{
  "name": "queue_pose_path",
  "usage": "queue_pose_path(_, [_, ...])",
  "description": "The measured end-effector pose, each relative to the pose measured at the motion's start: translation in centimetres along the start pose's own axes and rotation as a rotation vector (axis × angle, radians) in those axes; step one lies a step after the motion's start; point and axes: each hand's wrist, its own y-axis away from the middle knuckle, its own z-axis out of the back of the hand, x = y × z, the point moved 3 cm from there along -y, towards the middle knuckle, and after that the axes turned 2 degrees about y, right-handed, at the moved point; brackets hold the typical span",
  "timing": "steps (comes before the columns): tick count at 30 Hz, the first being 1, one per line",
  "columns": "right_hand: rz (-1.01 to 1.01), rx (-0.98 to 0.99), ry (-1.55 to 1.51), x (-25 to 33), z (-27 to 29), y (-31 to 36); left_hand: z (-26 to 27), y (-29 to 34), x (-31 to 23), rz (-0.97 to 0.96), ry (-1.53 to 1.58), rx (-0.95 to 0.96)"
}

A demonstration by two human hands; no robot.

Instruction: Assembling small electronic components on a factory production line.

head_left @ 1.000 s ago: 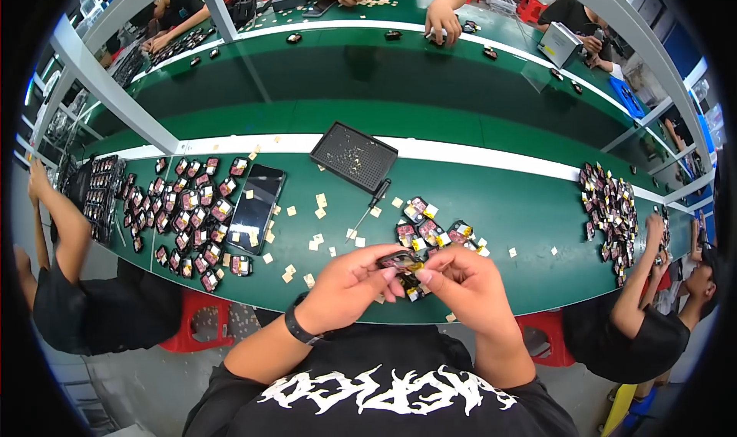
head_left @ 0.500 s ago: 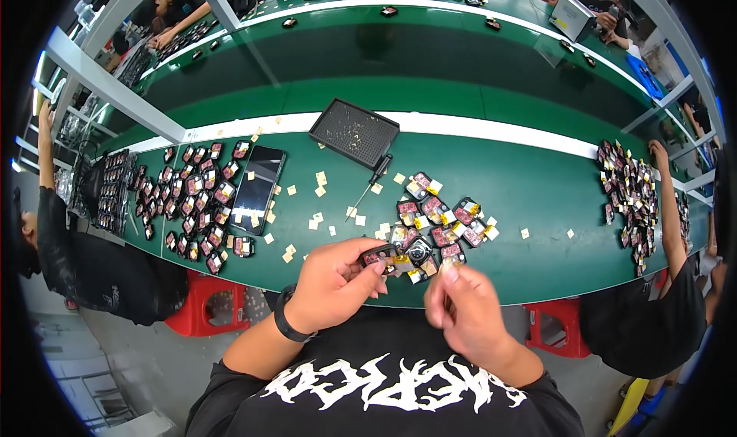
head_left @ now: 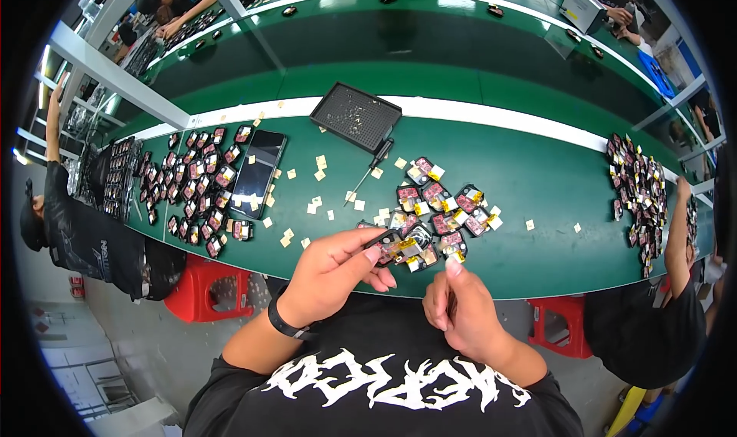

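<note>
My left hand is closed around the edge of a small black-cased electronic module with a reddish circuit board and yellow tape, thumb on top. It is raised over the front edge of a cluster of similar modules, several of which carry yellow tape and pale square tabs. Just right of it my right hand is closed in a pinch, thumb against the curled fingers, beside the cluster's near end. What that pinch holds, if anything, is too small to make out.
A black tray holding small pale bits lies beyond, with a screwdriver against it. Left are a smartphone and many modules. Pale squares dot the green table. Another module pile lies far right, near co-workers.
The held module has tilted, showing more of its board. My right hand stays pinched and has shifted slightly left and down, while the whole view has shifted a little.
</note>
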Motion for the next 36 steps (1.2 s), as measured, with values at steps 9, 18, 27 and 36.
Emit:
queue_pose_path(9, [0.096, -0.024, 0.193, 1.9, 0.0, 1.2, -1.7, 0.8, -2.0, -0.182, -0.308, 0.044])
queue_pose_path(18, [0.266, 0.015, 0.344, 3.2, -0.7, 1.4, -2.2, 0.6, -1.6, -0.243, -0.387, 0.024])
queue_pose_path(27, [0.066, 0.024, 0.226, 3.8, -1.9, 0.7, -2.0, 0.3, -0.6, -0.066, -0.181, -0.08])
queue_pose_path(36, [-0.02, 0.035, 0.091, 3.3, -2.2, -0.9, -2.2, -0.1, 0.3, -0.132, -0.072, -0.058])
